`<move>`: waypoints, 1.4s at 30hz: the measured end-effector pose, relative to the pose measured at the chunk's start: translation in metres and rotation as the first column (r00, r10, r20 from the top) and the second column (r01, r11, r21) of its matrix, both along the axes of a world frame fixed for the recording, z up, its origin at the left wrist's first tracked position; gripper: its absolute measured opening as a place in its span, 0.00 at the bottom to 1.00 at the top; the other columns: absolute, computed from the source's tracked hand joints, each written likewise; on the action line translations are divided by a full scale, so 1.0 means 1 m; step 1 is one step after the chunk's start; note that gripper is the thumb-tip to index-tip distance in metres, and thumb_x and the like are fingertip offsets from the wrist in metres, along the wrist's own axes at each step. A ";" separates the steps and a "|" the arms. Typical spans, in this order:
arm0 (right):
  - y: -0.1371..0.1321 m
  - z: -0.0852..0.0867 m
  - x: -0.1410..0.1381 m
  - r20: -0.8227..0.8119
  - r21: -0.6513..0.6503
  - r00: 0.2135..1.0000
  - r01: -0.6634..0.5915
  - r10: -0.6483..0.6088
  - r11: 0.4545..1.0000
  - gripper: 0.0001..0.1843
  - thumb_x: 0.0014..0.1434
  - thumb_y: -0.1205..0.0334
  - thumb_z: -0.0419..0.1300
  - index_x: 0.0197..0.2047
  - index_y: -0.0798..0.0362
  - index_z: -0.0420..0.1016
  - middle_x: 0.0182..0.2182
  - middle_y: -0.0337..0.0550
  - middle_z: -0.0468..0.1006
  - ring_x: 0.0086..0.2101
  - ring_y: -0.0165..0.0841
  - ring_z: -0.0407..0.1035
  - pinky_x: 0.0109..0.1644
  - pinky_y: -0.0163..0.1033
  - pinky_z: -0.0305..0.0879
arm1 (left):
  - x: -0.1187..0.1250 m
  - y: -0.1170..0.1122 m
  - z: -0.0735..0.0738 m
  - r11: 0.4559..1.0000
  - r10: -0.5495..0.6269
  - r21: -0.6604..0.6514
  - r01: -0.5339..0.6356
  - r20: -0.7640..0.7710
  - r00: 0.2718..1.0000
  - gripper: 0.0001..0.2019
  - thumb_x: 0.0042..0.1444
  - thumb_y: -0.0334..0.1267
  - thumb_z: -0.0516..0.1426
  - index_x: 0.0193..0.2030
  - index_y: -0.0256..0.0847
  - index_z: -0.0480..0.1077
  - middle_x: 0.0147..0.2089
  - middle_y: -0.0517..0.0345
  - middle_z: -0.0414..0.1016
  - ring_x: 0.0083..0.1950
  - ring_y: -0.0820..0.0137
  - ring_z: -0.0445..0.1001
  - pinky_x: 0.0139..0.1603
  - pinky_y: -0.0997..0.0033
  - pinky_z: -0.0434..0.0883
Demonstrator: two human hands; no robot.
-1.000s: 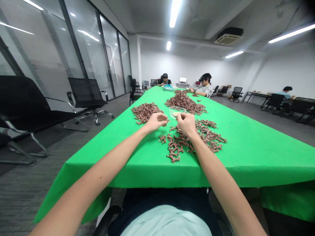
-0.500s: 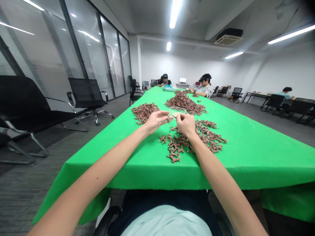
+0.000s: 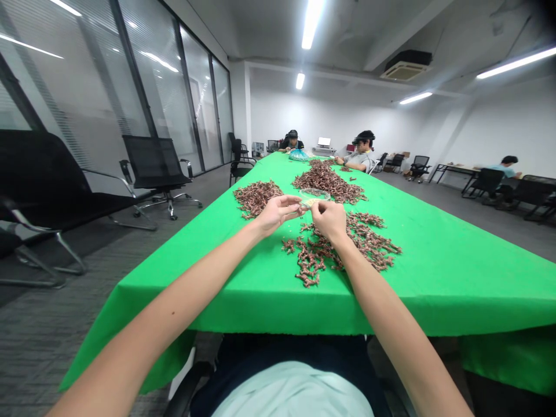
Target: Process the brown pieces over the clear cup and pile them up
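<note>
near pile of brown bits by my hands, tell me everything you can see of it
The near pile is a loose, low scatter of small reddish-brown knobbly bits, too small to identify. It lies on the green cloth near the table's front edge, ragged in outline, with a strand trailing toward the person. The right hand is over its far side; contact cannot be told. The left hand is off to its left.

Open office: white walls, grey carpet floor, full-height glass partition with dark frames along the left. A long table under a green cloth runs down the middle; black mesh chairs stand by the glass, with a desk and more chairs far right. 4 ceiling strip lights lit, 1 ceiling air-conditioning unit near them.
</note>
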State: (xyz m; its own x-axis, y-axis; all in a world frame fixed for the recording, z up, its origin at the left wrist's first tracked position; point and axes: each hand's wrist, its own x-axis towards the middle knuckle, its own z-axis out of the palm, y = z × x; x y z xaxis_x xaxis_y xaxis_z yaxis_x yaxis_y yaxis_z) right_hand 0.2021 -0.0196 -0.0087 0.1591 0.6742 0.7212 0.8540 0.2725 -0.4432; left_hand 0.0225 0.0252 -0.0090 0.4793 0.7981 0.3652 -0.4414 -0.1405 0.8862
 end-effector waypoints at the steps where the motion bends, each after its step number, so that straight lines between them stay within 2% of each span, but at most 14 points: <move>1: 0.000 0.000 0.000 0.004 0.001 1.000 0.002 -0.002 1.000 0.20 0.63 0.56 0.52 0.22 0.53 0.74 0.22 0.45 0.76 0.22 0.30 0.59 0.30 0.38 0.47 | 0.000 0.000 0.000 1.000 0.000 -0.001 0.000 0.001 1.000 0.11 0.53 0.26 0.66 0.43 0.33 0.77 0.42 0.51 0.81 0.45 0.65 0.82 0.62 0.53 0.72; 10: 0.001 0.000 0.000 0.053 0.016 0.998 0.034 -0.035 0.999 0.22 0.63 0.55 0.52 0.22 0.53 0.75 0.22 0.46 0.76 0.23 0.30 0.59 0.31 0.38 0.44 | 0.001 -0.001 0.000 1.000 0.009 -0.009 -0.009 -0.011 1.000 0.12 0.50 0.25 0.68 0.43 0.32 0.76 0.42 0.51 0.81 0.45 0.64 0.82 0.64 0.49 0.70; 17: 0.001 -0.001 -0.001 0.077 0.018 0.996 0.038 -0.039 0.999 0.21 0.63 0.54 0.53 0.22 0.53 0.75 0.22 0.45 0.76 0.22 0.30 0.58 0.30 0.38 0.45 | 0.000 0.002 0.000 1.000 0.015 -0.021 -0.015 -0.013 1.000 0.15 0.49 0.27 0.70 0.44 0.30 0.76 0.41 0.49 0.82 0.44 0.64 0.82 0.63 0.51 0.71; 21: -0.002 0.002 -0.001 0.012 0.003 1.000 0.013 -0.013 1.000 0.22 0.63 0.55 0.52 0.22 0.53 0.74 0.22 0.44 0.76 0.23 0.30 0.60 0.31 0.37 0.48 | 0.000 0.000 0.000 0.999 0.038 0.007 -0.038 -0.019 0.999 0.17 0.47 0.31 0.72 0.42 0.31 0.75 0.41 0.49 0.82 0.46 0.62 0.83 0.62 0.52 0.72; 25: -0.004 0.004 0.000 -0.086 0.011 0.996 -0.022 0.023 1.000 0.23 0.64 0.54 0.51 0.20 0.53 0.70 0.21 0.43 0.74 0.23 0.31 0.60 0.30 0.37 0.50 | 0.000 -0.004 0.001 0.995 0.098 0.029 -0.096 -0.069 0.993 0.21 0.44 0.37 0.74 0.40 0.32 0.72 0.45 0.44 0.83 0.46 0.62 0.83 0.58 0.53 0.75; 30: -0.003 0.003 0.001 -0.145 0.041 0.988 -0.038 0.044 0.998 0.23 0.63 0.54 0.50 0.19 0.52 0.67 0.18 0.42 0.71 0.22 0.31 0.60 0.30 0.37 0.50 | 0.000 -0.007 0.003 0.982 0.170 0.108 -0.156 -0.136 0.976 0.25 0.40 0.44 0.75 0.38 0.33 0.71 0.39 0.45 0.84 0.42 0.60 0.84 0.51 0.53 0.78; 35: -0.002 0.003 0.001 -0.166 0.063 0.984 -0.051 0.061 0.997 0.22 0.62 0.54 0.50 0.18 0.52 0.64 0.17 0.40 0.68 0.21 0.30 0.58 0.30 0.37 0.50 | 0.000 -0.007 0.004 0.966 0.205 0.182 -0.183 -0.109 0.973 0.24 0.37 0.41 0.76 0.36 0.33 0.72 0.38 0.46 0.84 0.41 0.60 0.84 0.50 0.55 0.79; 42: -0.001 0.002 0.000 -0.150 0.063 0.985 -0.074 0.082 0.995 0.23 0.63 0.53 0.51 0.18 0.52 0.64 0.18 0.40 0.68 0.22 0.30 0.58 0.30 0.37 0.50 | -0.001 -0.003 0.000 0.955 0.163 0.266 -0.129 -0.113 0.980 0.24 0.35 0.36 0.76 0.39 0.34 0.75 0.39 0.47 0.84 0.42 0.59 0.84 0.52 0.54 0.78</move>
